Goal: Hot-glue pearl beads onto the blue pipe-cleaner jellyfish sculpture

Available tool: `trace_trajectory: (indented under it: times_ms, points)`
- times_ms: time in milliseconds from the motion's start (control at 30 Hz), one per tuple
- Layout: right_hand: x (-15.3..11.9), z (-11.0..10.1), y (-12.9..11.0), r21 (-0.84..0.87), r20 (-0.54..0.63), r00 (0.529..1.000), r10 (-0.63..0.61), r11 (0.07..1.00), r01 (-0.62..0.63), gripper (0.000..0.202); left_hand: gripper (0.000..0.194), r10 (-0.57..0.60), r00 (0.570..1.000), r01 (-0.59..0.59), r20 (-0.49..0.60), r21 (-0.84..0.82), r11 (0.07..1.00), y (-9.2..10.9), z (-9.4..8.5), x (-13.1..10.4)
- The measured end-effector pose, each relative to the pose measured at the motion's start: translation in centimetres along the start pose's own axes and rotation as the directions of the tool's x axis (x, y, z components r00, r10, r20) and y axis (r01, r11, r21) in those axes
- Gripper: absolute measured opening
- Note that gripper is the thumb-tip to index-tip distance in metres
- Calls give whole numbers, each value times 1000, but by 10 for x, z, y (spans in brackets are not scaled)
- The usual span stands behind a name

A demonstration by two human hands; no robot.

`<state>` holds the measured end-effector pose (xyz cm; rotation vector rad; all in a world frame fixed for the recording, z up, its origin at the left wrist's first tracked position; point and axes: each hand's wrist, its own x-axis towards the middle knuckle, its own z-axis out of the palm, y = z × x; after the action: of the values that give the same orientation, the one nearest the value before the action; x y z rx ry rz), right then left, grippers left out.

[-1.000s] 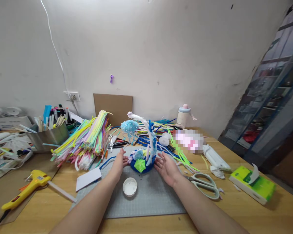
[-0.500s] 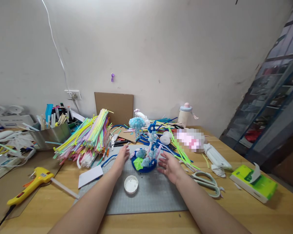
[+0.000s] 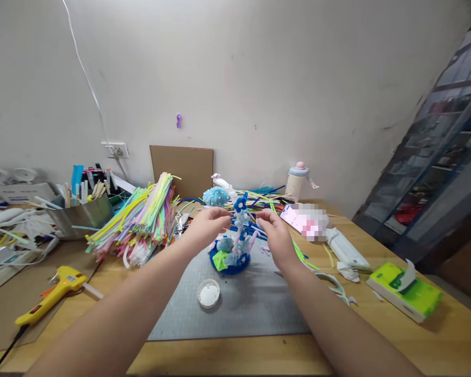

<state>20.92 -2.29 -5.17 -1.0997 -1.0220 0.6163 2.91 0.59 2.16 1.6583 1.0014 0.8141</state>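
A blue and white fuzzy craft piece [image 3: 242, 230] stands upright on a round dark blue base on the grey cutting mat [image 3: 235, 314]. A light blue dome shape [image 3: 215, 197] hangs at its upper left, and a lime green piece [image 3: 220, 260] sits on the base. My left hand [image 3: 210, 226] is raised beside the stem's left side, fingers bent inward. To the stem's right, my right hand [image 3: 273, 233] is raised with thumb and fingers close together. What either hand pinches, if anything, is too small to name. In front of the base lies a small white dish [image 3: 209, 294].
Pipe cleaners [image 3: 141, 220] are heaped at the left, near a metal pot [image 3: 82, 217] of sticks. A yellow glue gun [image 3: 55, 296] lies front left. Scissors [image 3: 335, 285], a phone [image 3: 294, 217], a bottle [image 3: 297, 180] and a green tissue pack [image 3: 406, 290] are on the right.
Both my hands have risen from beside the base to the stem's upper part. Their spread fingers have drawn together. My left forearm now covers the white card and part of the glue stick.
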Motion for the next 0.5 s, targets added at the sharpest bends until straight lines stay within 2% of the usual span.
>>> trace_trajectory:
  times_ms: [133, 300, 400, 500]
  points:
    - [-4, -2, 7, -86, 10, 995, -103, 991, 104, 15, 30, -114, 986, 110, 118, 40, 993, 13, -1, 14]
    - [-22, -5, 12, -165, 99, 967, -235, 954, 249, 18, 31, -160, 971, 145, 175, 93, 985, 19, 1, 20]
    - [-31, -4, 13, -194, 142, 953, -269, 936, 293, 23, 31, -183, 960, 159, 212, 126, 979, 21, 3, 24]
    - [-36, -3, 15, -217, 135, 948, -290, 924, 314, 28, 28, -198, 954, 165, 227, 155, 974, 23, 6, 27]
